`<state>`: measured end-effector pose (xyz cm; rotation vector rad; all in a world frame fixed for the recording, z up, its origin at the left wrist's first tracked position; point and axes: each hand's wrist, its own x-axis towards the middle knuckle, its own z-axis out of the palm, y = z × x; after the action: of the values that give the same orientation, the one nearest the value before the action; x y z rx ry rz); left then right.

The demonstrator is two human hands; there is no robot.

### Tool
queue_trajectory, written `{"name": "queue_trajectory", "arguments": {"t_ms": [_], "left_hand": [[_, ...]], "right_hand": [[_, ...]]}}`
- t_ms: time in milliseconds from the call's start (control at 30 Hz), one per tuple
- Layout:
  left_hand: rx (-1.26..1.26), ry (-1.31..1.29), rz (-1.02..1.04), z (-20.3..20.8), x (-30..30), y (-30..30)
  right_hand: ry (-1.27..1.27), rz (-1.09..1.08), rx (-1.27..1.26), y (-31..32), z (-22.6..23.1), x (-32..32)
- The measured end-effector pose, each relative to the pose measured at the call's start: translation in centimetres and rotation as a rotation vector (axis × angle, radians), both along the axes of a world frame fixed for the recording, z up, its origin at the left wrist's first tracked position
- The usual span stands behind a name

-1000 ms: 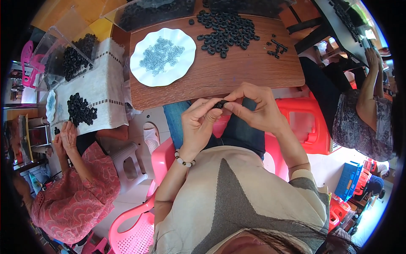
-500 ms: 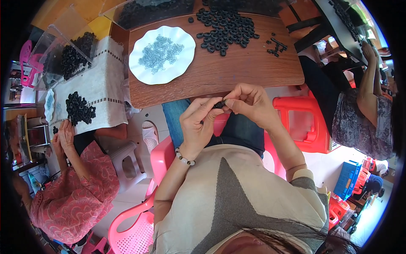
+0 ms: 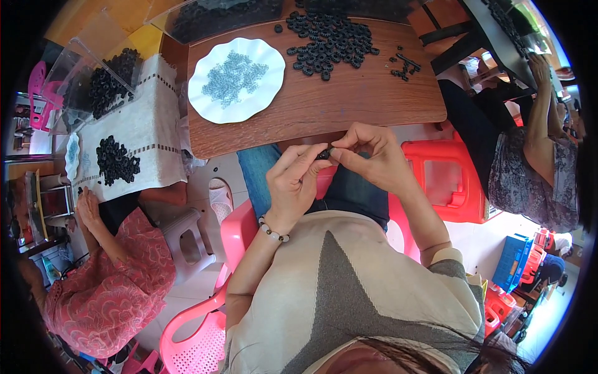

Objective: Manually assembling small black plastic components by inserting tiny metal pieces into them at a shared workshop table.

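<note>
Above my lap, just off the table's near edge, my left hand (image 3: 293, 177) pinches a small black ring-shaped part (image 3: 323, 154) between thumb and fingertips. My right hand (image 3: 369, 156) meets it there, thumb and index finger pressed together at the part's right side. Whatever lies between those right fingertips is too small and covered to make out. Beyond my hands, a white scalloped plate (image 3: 202, 106) carries many tiny clear rings (image 3: 235, 78). A loose pile of black ring-shaped parts (image 3: 330, 43) spreads over the far side of the brown wooden table (image 3: 361, 103).
Several small black bits (image 3: 406, 65) lie at the table's right. Clear bins (image 3: 224, 19) of black parts line its back edge. At left, a co-worker in red (image 3: 115, 280) sits by a cloth-covered table (image 3: 152, 118); another person (image 3: 536, 168) is at right, beyond a red stool (image 3: 445, 181).
My hands stay close together at the black part, with only a slight shift of the fingers. The left co-worker's hands have moved a little toward the table's near edge.
</note>
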<state>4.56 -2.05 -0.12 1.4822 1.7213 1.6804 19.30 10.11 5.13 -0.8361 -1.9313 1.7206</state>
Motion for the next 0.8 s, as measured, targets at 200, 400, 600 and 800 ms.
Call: {"name": "queue_trajectory", "arguments": {"t_ms": [200,400,600,800], "left_hand": [[0.042,0.039,0.002,-0.3,0.4,-0.2],[0.046,0.117,0.002,-0.6,0.4,-0.3],[0.002,0.037,-0.026,0.7,0.7,0.0],[-0.011,-0.025,-0.028,0.2,0.5,-0.1]], "right_hand": [[-0.003,0.029,-0.011,0.0,-0.2,0.2],[0.013,0.038,-0.027,-0.1,-0.8,0.5],[0.053,0.105,-0.268,1.1,-0.2,1.1],[0.072,0.145,-0.283,1.4,-0.5,1.0]]}}
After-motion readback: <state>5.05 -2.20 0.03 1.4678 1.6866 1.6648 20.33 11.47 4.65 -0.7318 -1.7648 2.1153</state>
